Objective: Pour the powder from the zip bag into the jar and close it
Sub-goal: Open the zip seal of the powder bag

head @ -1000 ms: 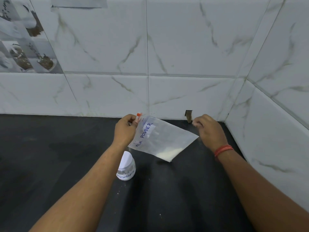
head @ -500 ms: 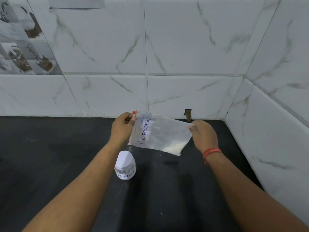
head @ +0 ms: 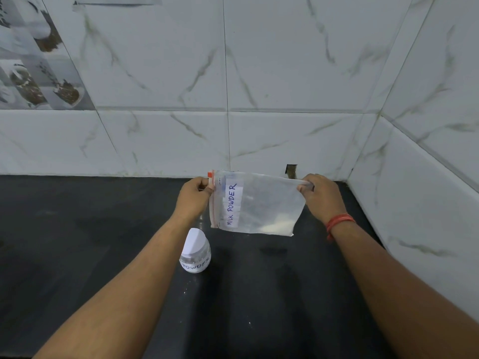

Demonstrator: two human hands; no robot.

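The left hand [head: 193,196] pinches the zip bag [head: 255,203] at its red zip end, at nine o'clock on the bag. The right hand [head: 322,196] pinches the corner at two o'clock. A second ago the bag hung slanted; now it is pulled flat and level between both hands. The powder [head: 278,225] has slid to the five o'clock corner, away from the zip. The zip looks shut, maybe. The jar [head: 195,253] stands on the dark counter [head: 77,255] at seven o'clock, lid on, so pouring has not begun.
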